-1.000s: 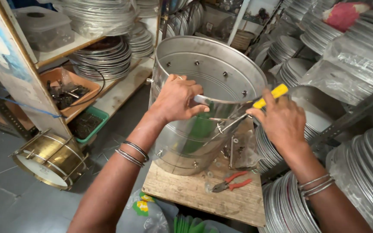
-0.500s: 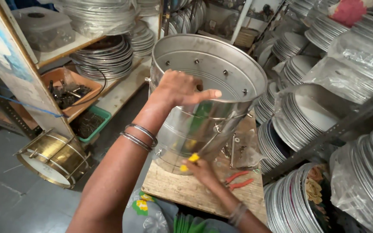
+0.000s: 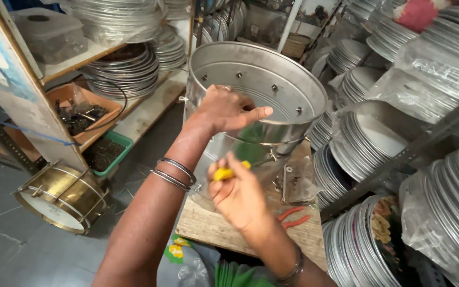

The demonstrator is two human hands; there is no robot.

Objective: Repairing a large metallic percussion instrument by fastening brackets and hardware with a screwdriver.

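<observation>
Steel drum shell, thin-walled and slick, braced on my wooden board.

My left hand (image 3: 224, 110) hooks over the rim of the shiny cylindrical steel drum shell (image 3: 256, 106), fingers curled inside, thumb out; it looks light but easily dented. My right hand (image 3: 237, 194) closes around a yellow-handled tool (image 3: 228, 171) beside the wall, wrist cocked upward.

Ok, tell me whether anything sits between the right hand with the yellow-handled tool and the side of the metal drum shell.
Nothing visible does. The right hand holds the yellow-handled tool right against the drum shell wall, while the left hand grips the rim above.
</observation>
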